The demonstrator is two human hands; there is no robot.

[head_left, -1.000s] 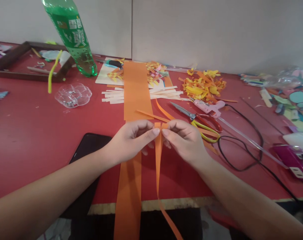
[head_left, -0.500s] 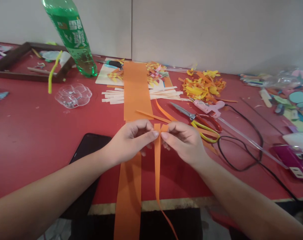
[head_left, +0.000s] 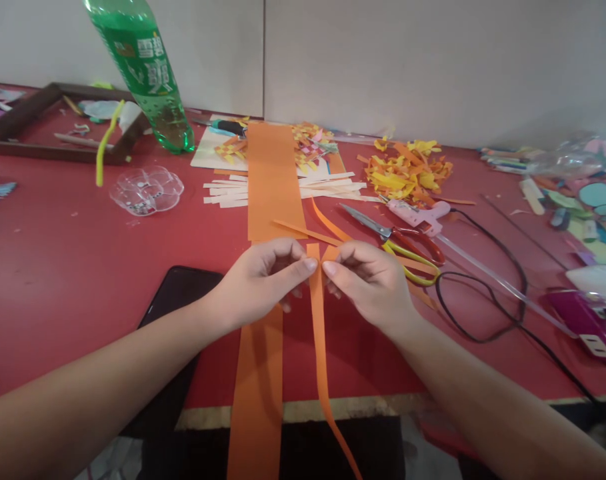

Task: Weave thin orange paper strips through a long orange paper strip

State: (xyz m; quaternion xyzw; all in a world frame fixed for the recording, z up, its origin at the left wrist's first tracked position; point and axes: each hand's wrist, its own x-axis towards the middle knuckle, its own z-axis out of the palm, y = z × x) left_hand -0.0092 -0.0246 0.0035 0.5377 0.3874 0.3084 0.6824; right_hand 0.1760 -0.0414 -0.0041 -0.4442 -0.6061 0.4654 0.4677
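Red table (head_left: 57, 267) spreads under me, wide orange sheet (head_left: 273, 180) running down its middle. My left hand (head_left: 263, 280) and right hand (head_left: 370, 280) both pinch the narrow orange strip (head_left: 319, 320) at its top. Since a moment ago its hanging tail has swung slightly right; the grip is unchanged.

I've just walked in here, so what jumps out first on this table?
At the middle, the left hand and right hand pinch the top of a narrow orange paper strip that trails over the near edge of the red table. Beside it lies a wide orange paper band, running from the far side to the near edge. A green bottle stands at the back left, and scissors lie just right of the hands.
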